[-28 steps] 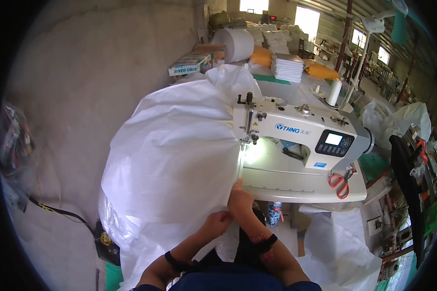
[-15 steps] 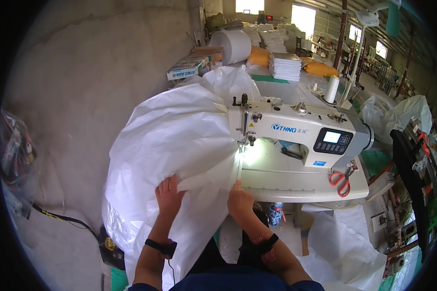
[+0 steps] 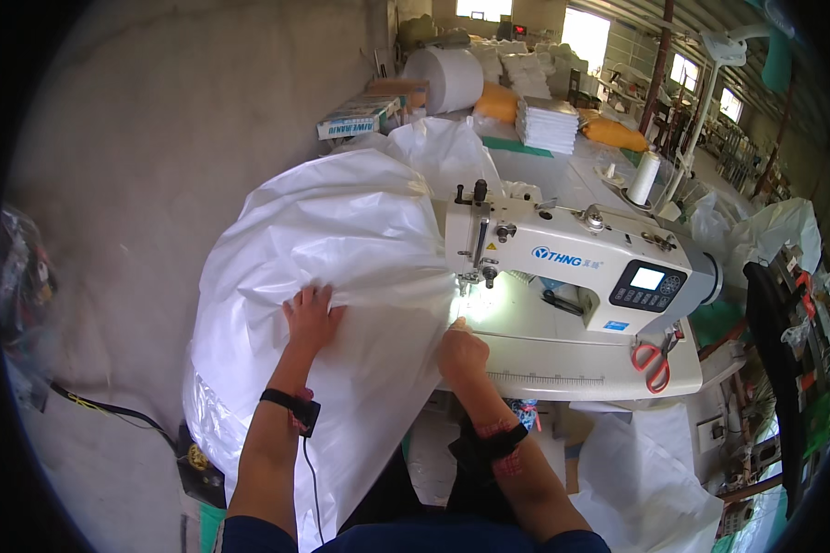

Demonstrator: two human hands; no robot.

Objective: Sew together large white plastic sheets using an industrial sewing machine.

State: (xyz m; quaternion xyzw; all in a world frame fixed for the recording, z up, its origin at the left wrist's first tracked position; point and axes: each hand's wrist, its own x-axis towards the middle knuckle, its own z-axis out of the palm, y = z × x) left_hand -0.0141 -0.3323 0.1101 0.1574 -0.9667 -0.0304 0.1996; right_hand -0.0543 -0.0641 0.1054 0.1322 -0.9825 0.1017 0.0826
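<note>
A big white woven plastic sack (image 3: 341, 240) is draped over the left end of a white sewing machine (image 3: 581, 263) and hangs down toward the floor. My left hand (image 3: 311, 318) lies flat on the sack, fingers spread, pressing a fold well left of the needle. My right hand (image 3: 461, 348) rests on the sack's edge at the machine bed, just in front of the lit needle area (image 3: 475, 295), pinching the fabric there. Both wrists wear dark bands.
Red-handled scissors (image 3: 655, 359) lie on the right of the sewing table (image 3: 563, 378). Behind are a white thread cone (image 3: 644, 177), a stack of white sheets (image 3: 546, 124), a large white roll (image 3: 444, 78) and boxes. More white sacks lie on the floor at right (image 3: 646, 479).
My left hand has moved up and left across the sack, from beside my right hand to the fold far out on the left. My right hand stays by the needle.
</note>
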